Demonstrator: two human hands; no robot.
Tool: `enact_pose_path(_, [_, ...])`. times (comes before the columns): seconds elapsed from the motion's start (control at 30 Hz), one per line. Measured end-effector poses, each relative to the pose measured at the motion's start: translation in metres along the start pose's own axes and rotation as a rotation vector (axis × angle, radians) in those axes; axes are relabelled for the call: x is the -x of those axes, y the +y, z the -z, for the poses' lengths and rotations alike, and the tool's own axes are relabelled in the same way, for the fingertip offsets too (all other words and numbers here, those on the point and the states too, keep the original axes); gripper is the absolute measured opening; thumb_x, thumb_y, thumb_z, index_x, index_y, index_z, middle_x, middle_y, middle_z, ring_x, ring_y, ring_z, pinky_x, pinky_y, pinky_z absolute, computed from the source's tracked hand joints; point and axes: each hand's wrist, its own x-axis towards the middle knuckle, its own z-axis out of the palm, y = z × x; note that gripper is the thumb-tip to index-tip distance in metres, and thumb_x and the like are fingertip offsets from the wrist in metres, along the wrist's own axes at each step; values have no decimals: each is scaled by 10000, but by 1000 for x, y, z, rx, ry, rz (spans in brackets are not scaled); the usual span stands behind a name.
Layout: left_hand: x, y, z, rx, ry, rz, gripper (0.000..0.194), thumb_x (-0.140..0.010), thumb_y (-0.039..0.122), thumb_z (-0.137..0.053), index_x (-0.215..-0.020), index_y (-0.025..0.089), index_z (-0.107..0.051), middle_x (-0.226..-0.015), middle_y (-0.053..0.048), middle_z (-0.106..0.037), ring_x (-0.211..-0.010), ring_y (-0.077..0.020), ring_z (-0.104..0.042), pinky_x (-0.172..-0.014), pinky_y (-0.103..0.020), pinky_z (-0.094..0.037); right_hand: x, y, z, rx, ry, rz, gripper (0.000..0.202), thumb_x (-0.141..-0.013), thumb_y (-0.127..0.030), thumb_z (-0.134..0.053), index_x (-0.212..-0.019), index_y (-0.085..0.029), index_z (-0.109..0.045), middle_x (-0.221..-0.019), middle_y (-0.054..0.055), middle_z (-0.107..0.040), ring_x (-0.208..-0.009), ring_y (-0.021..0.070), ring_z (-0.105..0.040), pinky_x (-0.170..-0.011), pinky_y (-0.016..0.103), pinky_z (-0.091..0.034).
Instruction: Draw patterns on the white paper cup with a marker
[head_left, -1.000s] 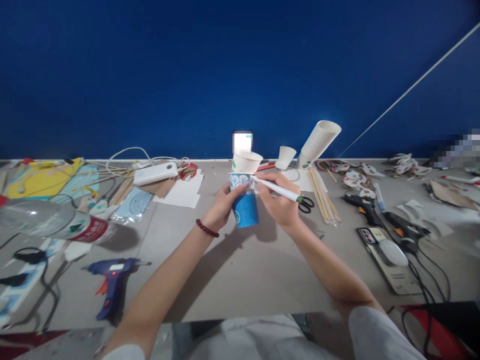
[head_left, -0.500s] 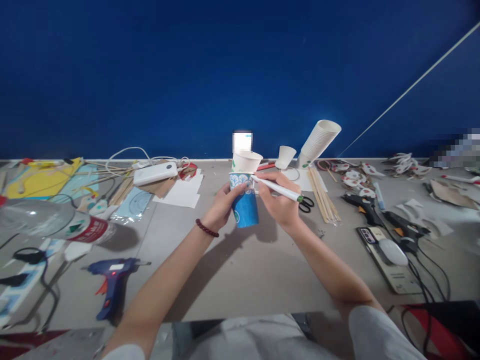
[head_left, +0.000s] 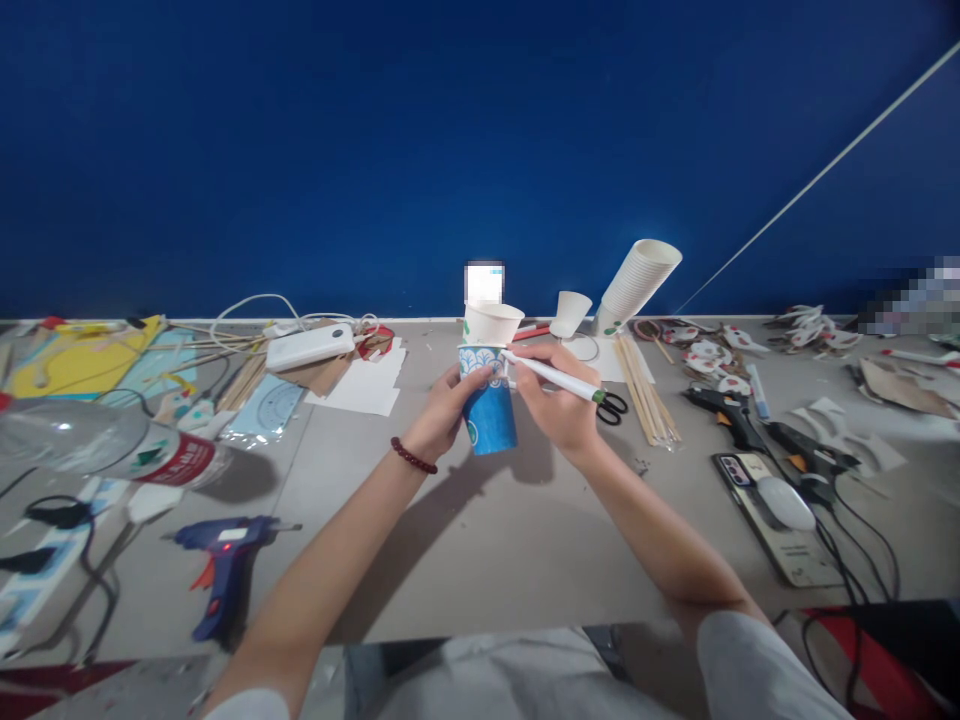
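Observation:
My left hand (head_left: 448, 410) grips a paper cup (head_left: 491, 415), coloured blue below with a white band of blue arc patterns near its top. A white paper cup (head_left: 491, 325) with a green print sits in its mouth. In my right hand (head_left: 566, 400) is a white marker (head_left: 559, 378) with a green end, held like a pen. Its tip meets the patterned band near the blue cup's upper right edge; the exact contact is too small to make out. Black-handled scissors (head_left: 613, 408) lie just beyond my right hand, partly hidden.
A leaning stack of paper cups (head_left: 637, 285) and a single cup (head_left: 571, 314) stand behind. Wooden sticks (head_left: 646, 395), black glue guns (head_left: 727, 415) and a phone (head_left: 787, 550) lie right. At left are a blue glue gun (head_left: 229, 560), a bottle (head_left: 112, 440) and a power strip (head_left: 52, 570).
Hardly anything differs. Both hands keep their places on the cup and marker, with only a very slight shift.

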Motion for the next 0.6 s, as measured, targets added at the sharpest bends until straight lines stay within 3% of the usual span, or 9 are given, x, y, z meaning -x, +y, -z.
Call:
enact_pose_path(0.3, [-1,0,1,-12,-10,5,428,-661,458,-850,-944,161,-732,-900,-67,-741,-820,-209,-651,-755,-318,-477,0,1,0,-42,-10,-42,91,-853,-201,-630,-902,-213,-707,-910,50,-787,-640,153,-718,-561,281,-611])
enact_pose_path(0.47, [-1,-1,2,-19,-11,22,447,-653,484,-846,-931,152,-734,-882,-58,-731,-797,-189,-628,-727,-296,-468,2,6,-1,-175,-38,-140,100,-892,-247,-623,-950,-212,-697,-960,49,-765,-761,168,-732,-587,284,-628])
enact_pose_path(0.6, [-4,-3,4,-36,-3,50,467,-652,515,-831,-917,142,-735,-848,-50,-719,-797,-186,-620,-725,-293,-463,3,11,-2,-248,-36,-175,90,-903,-261,-633,-951,-216,-695,-951,44,-734,-746,163,-713,-588,296,-624])
